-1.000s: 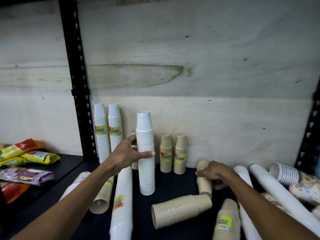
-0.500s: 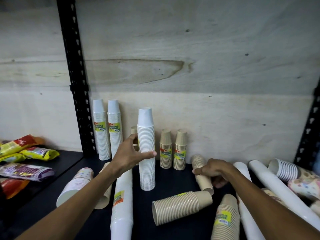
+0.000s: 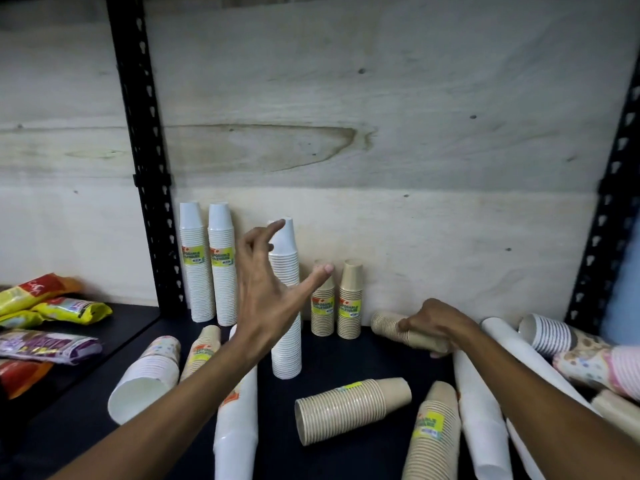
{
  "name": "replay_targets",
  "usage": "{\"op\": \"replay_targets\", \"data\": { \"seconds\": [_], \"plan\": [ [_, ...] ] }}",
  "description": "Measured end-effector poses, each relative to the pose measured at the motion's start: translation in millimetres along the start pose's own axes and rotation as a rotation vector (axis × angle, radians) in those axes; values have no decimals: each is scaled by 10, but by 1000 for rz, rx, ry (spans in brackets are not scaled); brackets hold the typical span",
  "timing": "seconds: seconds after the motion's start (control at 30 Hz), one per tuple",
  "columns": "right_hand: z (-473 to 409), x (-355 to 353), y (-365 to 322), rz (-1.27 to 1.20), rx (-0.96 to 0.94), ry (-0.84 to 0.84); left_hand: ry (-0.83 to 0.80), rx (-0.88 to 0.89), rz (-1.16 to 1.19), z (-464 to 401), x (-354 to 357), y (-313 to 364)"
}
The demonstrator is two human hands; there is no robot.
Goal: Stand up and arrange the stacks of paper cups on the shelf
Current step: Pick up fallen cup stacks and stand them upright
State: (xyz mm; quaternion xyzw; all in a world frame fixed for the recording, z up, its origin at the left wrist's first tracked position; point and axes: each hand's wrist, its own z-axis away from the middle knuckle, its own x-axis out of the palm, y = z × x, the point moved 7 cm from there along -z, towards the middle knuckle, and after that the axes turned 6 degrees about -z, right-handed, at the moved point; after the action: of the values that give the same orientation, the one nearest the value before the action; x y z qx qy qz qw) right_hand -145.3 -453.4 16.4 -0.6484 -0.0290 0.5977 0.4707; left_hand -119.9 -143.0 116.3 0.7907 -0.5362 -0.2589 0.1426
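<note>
My left hand (image 3: 266,292) is spread open in front of a tall white cup stack (image 3: 286,306) that stands upright on the black shelf (image 3: 346,362); the fingers are off it. My right hand (image 3: 434,322) is closed around a brown cup stack (image 3: 389,325) lying on its side near the back wall. Two white labelled stacks (image 3: 207,265) and two short brown stacks (image 3: 337,303) stand upright against the wall. Another brown stack (image 3: 349,410) lies on its side in front.
Several more stacks lie flat: a long white one (image 3: 237,420), brown ones (image 3: 433,434), long white tubes (image 3: 481,410) and patterned cups (image 3: 595,362) at the right. Black shelf posts (image 3: 145,161) stand at both sides. Snack packets (image 3: 52,306) lie on the left shelf.
My left hand let go of the tall white stack and opened in front of it. My right hand stays gripped on the lying brown stack, which has tilted flatter.
</note>
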Motion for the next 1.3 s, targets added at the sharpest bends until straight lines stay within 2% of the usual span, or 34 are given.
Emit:
{"op": "replay_targets", "data": {
  "seconds": [0.07, 0.13, 0.2, 0.3, 0.4, 0.5, 0.77, 0.93, 1.1, 1.2, 1.3],
  "plan": [
    [-18, -117, 10, -77, 3, 44, -36, 59, 18, 17, 148, 183],
    [-13, -279, 9, -50, -20, 107, -147, 134, -11, 33, 398, 324],
    [3, -439, -2, -8, -67, 185, -364, 159, -92, 64, 758, 353],
    [38, -586, -1, -79, -106, 225, -724, 113, -231, 215, 1348, 202],
    [42, -650, 27, -137, -105, 195, -880, 57, -298, 360, 1777, 43],
    [3, -690, 82, -195, -115, 167, -924, 39, -294, 420, 2078, -19],
    [-146, -725, 312, -439, -105, 103, -897, 115, -280, 461, 2380, 11],
    [-145, -773, 566, -228, 36, 144, -883, 88, -305, 495, 2405, -72],
    [-110, -741, 620, -291, 79, 149, -880, -4, -275, 561, 2422, -155],
    [-76, -746, 656, -100, 119, 134, -878, -71, -237, 565, 2406, -216],
    [-60, -612, 725, 85, 173, 26, -897, -129, -183, 577, 2422, -270]
  ]
}}
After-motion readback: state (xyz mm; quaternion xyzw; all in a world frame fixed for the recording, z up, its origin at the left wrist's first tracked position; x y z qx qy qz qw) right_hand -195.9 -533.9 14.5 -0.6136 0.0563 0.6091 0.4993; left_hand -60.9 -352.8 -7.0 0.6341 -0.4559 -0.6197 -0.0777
